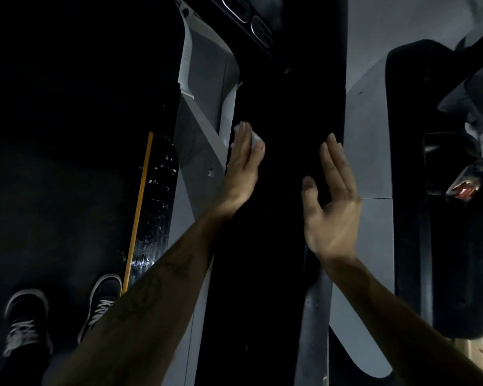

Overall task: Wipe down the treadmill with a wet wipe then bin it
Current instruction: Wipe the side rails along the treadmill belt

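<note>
The left hand (244,162) lies flat against the left edge of the treadmill's (285,190) broad black surface, fingers straight and together, pressing the wipe (255,139) onto it. The wipe sits under the fingers: white folds show past the fingertips and beside the index finger, while the rest is hidden beneath the palm. No finger curls round it; it is pinned, not pinched.

The right hand (331,207) is to the right of the left one, a little nearer the body, open with fingers straight and thumb spread, holding nothing. Its fingertips reach toward the right edge of the same black surface; whether the palm touches the surface cannot be told in the dim light. The wipe lies well apart from this hand, across the dark panel.

Left of the left forearm, grey frame parts run alongside the black surface. Further left and lower stand two dark shoes (64,316) with white laces on dark floor, beside a yellow stripe (140,207).
</note>
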The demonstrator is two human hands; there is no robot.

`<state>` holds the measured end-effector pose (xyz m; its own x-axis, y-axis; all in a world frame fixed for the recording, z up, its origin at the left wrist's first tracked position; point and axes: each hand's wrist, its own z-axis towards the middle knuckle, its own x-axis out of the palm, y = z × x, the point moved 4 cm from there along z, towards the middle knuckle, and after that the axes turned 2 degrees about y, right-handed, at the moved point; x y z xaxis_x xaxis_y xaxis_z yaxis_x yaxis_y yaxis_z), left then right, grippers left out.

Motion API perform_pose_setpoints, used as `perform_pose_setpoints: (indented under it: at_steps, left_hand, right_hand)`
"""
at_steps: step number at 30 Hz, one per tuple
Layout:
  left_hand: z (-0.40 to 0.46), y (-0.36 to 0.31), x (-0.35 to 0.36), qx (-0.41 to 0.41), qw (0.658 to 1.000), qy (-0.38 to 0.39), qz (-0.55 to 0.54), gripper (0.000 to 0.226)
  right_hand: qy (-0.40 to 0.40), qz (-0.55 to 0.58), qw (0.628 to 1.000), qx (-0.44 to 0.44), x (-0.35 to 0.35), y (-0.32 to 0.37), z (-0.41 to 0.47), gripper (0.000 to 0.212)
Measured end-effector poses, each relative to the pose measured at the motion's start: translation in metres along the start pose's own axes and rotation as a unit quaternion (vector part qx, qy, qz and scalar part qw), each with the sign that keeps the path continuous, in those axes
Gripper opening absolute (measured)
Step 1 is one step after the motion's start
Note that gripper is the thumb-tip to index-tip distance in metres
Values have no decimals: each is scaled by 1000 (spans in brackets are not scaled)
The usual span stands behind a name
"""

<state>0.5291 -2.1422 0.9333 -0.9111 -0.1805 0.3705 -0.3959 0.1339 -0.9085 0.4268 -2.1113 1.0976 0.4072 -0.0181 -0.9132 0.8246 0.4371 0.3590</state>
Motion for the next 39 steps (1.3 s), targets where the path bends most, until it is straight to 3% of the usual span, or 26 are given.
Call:
perform_pose_setpoints:
  at_steps: [4, 9, 12, 20, 22, 24, 27, 31, 34, 39]
  left_hand:
    - [-22, 18, 6, -17, 999, -14, -25, 70]
    - [-55, -9, 34, 171, 983, -11, 71, 59]
    - [-36, -35, 40, 211, 970, 14, 119, 56]
    - [-12, -25, 20, 37, 998, -17, 37, 59]
    - [-30, -17, 25, 40, 998, -34, 24, 59]
    - [-50, -12, 33, 102, 992, -48, 52, 59]
    - [-57, -25, 42, 215, 969, -11, 125, 53]
    - [-29, -65, 46, 292, 939, 27, 178, 53]
    - [-1, -71, 42, 265, 944, 21, 194, 56]
    - [4, -43, 23, 97, 990, -6, 99, 61]
  right_hand:
    - [-4, 4, 1000, -7, 1, 1, 0, 55]
    - [-6, -15, 1000, -8, 1, 0, 0, 54]
    - [-5, -21, 1000, 0, 1, 0, 0, 52]
    - [-6, -16, 1000, -6, 1, 0, 0, 53]
    - [-4, -10, 1000, 2, 1, 1, 0, 52]
    - [-4, -4, 1000, 2, 1, -1, 0, 49]
    - [-14, 4, 1000, -4, 0, -2, -1, 45]
    - [-13, 14, 1000, -4, 0, -1, -1, 44]
    - [-8, 16, 1000, -1, 1, -3, 0, 44]
    - [-8, 29, 1000, 4, 1, -3, -1, 44]
